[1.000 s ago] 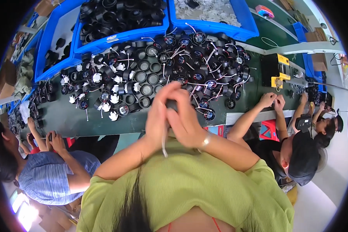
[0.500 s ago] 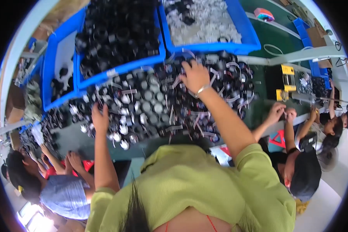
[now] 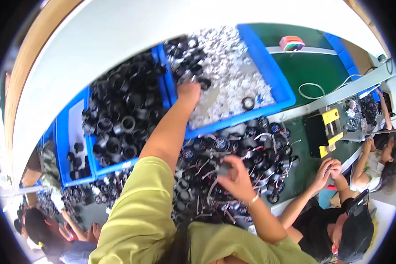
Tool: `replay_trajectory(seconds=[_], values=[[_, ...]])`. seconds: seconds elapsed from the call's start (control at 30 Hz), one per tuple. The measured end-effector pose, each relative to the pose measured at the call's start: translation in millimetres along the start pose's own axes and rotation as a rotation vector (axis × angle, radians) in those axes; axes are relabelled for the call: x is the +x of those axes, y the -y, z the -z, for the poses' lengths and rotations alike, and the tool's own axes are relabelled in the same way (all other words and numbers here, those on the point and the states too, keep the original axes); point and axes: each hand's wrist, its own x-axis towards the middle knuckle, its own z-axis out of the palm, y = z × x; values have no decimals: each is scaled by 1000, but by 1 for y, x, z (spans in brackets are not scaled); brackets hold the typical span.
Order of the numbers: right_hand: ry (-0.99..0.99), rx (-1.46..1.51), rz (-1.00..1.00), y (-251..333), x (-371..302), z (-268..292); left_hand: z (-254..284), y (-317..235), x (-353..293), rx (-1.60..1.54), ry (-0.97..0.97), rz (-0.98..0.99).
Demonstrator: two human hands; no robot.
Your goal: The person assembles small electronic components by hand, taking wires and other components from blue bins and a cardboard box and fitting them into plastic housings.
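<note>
My left hand [image 3: 189,91] reaches far forward into a blue bin [image 3: 275,66] of small white parts [image 3: 226,57]. It is at a cluster of black rings [image 3: 192,57] in that bin's left portion, and its fingertips are hidden among them. My right hand [image 3: 238,181], thumb and fingers curled, grips a dark short cylindrical part [image 3: 219,172], slightly blurred. Below it spreads a heap of black round parts with pale wire strips [image 3: 250,149]. Several grey-black cups [image 3: 182,193] lie just left of that hand.
A blue bin piled with black rings [image 3: 118,110] stands left of my reaching arm, and a narrower blue bin [image 3: 74,132] sits farther left. A yellow-and-black device [image 3: 330,132] is at the right. Co-workers sit on both sides, one person's hands [image 3: 330,169] close by. A white panel [image 3: 132,31] arches overhead.
My left hand has gone from the heap's left side up into the bin of white parts. My right hand has drawn back toward me and now holds a dark part. The view has shifted.
</note>
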Motion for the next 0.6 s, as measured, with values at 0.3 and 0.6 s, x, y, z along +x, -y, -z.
replay_trajectory(seconds=[0.3,0.6], values=[[-98,107,13,8,-38,27,-18,-8,4,-59,34,-137],[9,670,94,49,-73,19,92,-31,-130,-2500,141,214]])
